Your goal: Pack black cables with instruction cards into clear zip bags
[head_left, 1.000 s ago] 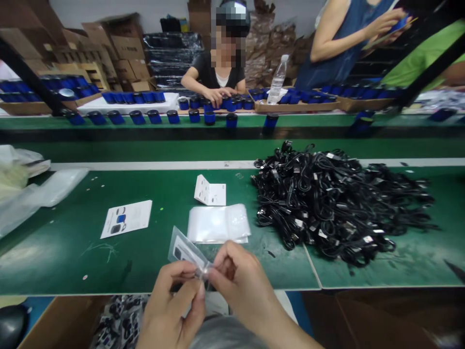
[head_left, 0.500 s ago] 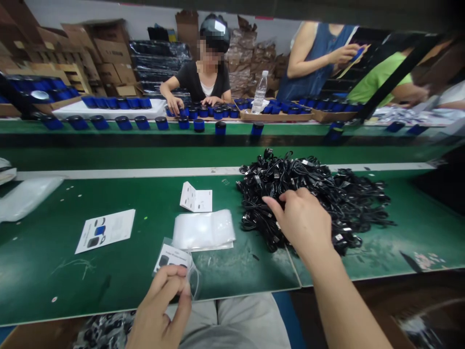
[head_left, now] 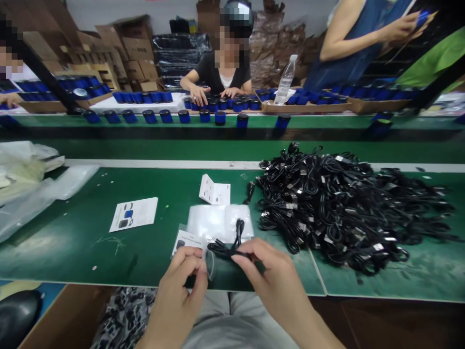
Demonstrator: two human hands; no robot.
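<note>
My left hand (head_left: pixel 185 286) pinches a clear plastic bag (head_left: pixel 209 264) with a printed leaflet (head_left: pixel 185 241) inside. Close to the bag's mouth, my right hand (head_left: pixel 271 274) grips a bundled black cable (head_left: pixel 232 247) between thumb and fingers. Beneath the cable lies a stack of clear bags (head_left: pixel 207 218) on the green table. Behind that stack stands a folded leaflet (head_left: pixel 216 191), partly opened. To the right spreads a big heap of black cables (head_left: pixel 327 208), and one loose cable (head_left: pixel 249 192) lies at its left side.
Flat printed leaflets (head_left: pixel 134 214) lie at left, with plastic wrapping (head_left: pixel 29 179) beyond. Below the table edge sits a box (head_left: pixel 72 310) of bagged items. Across the belt, a co-worker (head_left: pixel 225 72) handles blue cylinders; a row of blue cylinders (head_left: pixel 148 116) stands along the ledge.
My right hand has left the cable heap and come left to the bag, now holding a bundled cable. One loose cable now lies apart from the heap. The camera view has shifted left.
</note>
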